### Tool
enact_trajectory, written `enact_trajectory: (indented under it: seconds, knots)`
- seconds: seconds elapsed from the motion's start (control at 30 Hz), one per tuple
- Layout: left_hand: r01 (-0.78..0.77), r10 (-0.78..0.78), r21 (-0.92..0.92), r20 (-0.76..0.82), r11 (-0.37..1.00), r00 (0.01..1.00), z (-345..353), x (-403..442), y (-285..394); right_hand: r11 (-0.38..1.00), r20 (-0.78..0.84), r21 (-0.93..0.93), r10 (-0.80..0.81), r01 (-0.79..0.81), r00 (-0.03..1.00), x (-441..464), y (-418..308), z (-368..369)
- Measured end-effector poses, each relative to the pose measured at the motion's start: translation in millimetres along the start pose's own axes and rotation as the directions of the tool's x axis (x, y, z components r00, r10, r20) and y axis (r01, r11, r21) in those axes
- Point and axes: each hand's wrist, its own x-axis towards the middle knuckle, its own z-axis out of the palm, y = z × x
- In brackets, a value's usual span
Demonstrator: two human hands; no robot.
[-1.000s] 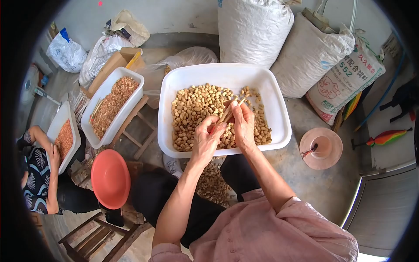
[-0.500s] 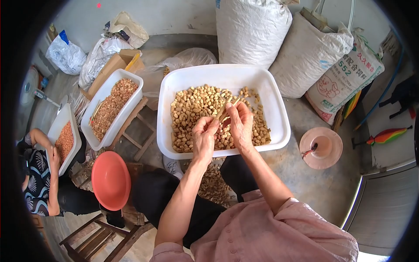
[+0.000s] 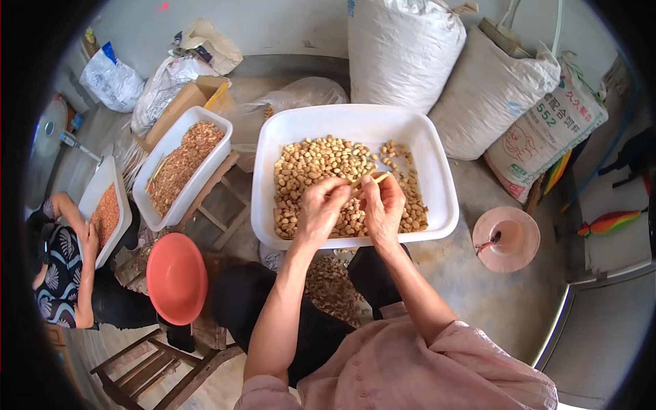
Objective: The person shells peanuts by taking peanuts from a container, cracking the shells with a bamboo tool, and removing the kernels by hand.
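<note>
My left hand (image 3: 320, 212) and my right hand (image 3: 384, 213) meet above the near half of a white plastic tub (image 3: 355, 115). Between their fingertips are thin, pale bamboo strips (image 3: 380, 178). The right fingers close around them, while the left thumb and fingers pinch at their left end. Whether a peanut is also in the left fingertips is hidden. Unshelled peanuts (image 3: 295, 179) heap in the tub beneath both hands, with a smaller scatter of peanuts (image 3: 396, 152) toward the right.
Broken shells (image 3: 331, 287) lie on the floor between my knees. At left are a red basin (image 3: 176, 277), a white tub of shelled, reddish pieces (image 3: 220, 126) and a co-worker's hand (image 3: 89, 239) at another tub. Full white sacks (image 3: 403, 55) stand behind; a pink hat-shaped container (image 3: 526, 239) sits right.
The bamboo strips have swung from pointing up and away to lying more level, toward the right. My hands have shifted slightly, and the whole view has moved a little.
</note>
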Motion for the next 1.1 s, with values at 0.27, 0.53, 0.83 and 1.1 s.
enact_trajectory:
  seconds: [0.27,0.53,0.83,1.1]
  knots:
    - [-0.002,0.007,-0.146,0.036,0.989,0.999,8.4,3.9,-2.0,1.0,0.011,-0.023,-0.011,0.011,1.0,-1.1,-3.3,1.5]
    - [-0.185,0.167,-0.116,-0.149,0.976,0.975,16.9,8.6,-10.6,0.97,0.152,-0.216,-0.076,0.108,0.985,2.0,8.0,0.7]
    - [0.015,-0.004,-0.317,0.035,0.948,0.999,32.9,6.2,-24.9,0.963,0.286,0.228,0.076,-0.145,0.955,21.8,21.9,7.4]
    - [-0.108,0.104,-0.314,-0.028,0.943,0.994,29.8,8.8,-12.5,0.72,0.396,0.518,0.276,-0.462,0.875,37.3,21.2,11.0]
